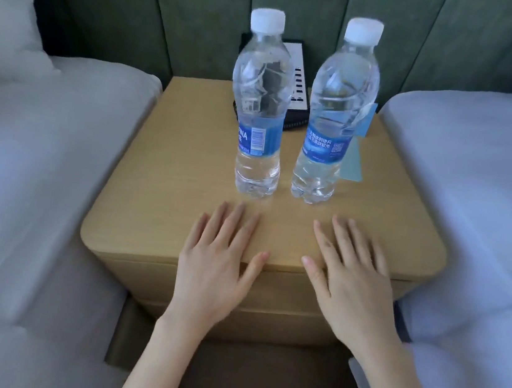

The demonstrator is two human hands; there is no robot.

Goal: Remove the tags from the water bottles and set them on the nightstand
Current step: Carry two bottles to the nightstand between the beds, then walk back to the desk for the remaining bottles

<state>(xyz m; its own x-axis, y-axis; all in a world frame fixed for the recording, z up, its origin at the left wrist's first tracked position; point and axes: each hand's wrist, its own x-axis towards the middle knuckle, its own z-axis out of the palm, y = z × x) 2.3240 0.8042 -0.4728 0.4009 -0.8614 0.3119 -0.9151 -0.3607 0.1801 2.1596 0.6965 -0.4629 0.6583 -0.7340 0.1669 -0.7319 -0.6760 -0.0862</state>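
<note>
Two clear water bottles with white caps and blue labels stand upright on the wooden nightstand (pixel 171 182). The left bottle (pixel 261 103) is a hand's width from the right bottle (pixel 337 113). A pale teal paper tag (pixel 354 159) shows beside and behind the right bottle; whether it lies on the wood or hangs from the bottle I cannot tell. My left hand (pixel 216 263) lies flat, palm down, near the nightstand's front edge, fingers straight. My right hand (pixel 353 281) lies flat beside it. Neither hand touches a bottle.
A black device with a white button panel (pixel 296 98) stands at the back of the nightstand behind the bottles. White beds flank the nightstand, left (pixel 24 163) and right (pixel 476 190). A green padded headboard (pixel 207 8) rises behind.
</note>
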